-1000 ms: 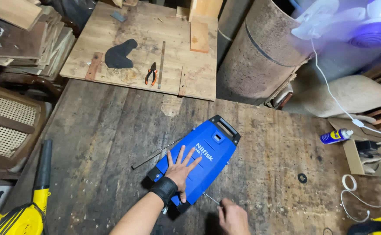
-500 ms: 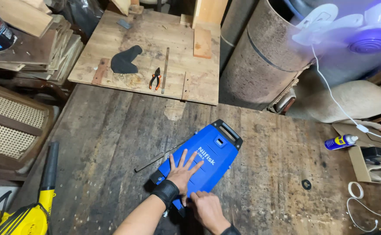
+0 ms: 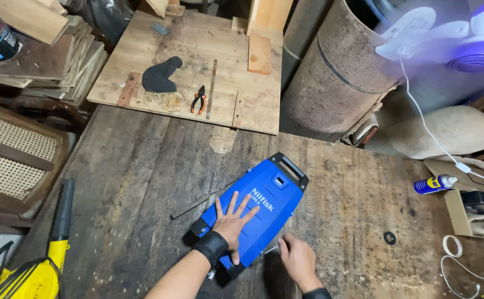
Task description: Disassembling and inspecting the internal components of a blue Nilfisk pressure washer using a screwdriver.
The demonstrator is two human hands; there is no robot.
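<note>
Head | left hand [image 3: 232, 221] fingers splayed flat on blue plastic casing [image 3: 258, 207] | right hand [image 3: 299, 259] fingers loosely spread, empty

Blue machine housing [image 3: 258, 213], flat on worn wooden surface [image 3: 142, 182].
Boxy plastic shell, black handle at far end, lying diagonally; left hand [image 3: 232, 221] spread flat on its face, fingers [image 3: 247, 204] splayed.

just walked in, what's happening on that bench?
A person has a blue machine housing lying flat on a worn wooden floor. The left hand presses open-palmed on the casing; the right hand is at its lower right edge, seemingly on a thin tool, too blurred to identify. Pliers lie untouched on a plywood board.
</note>
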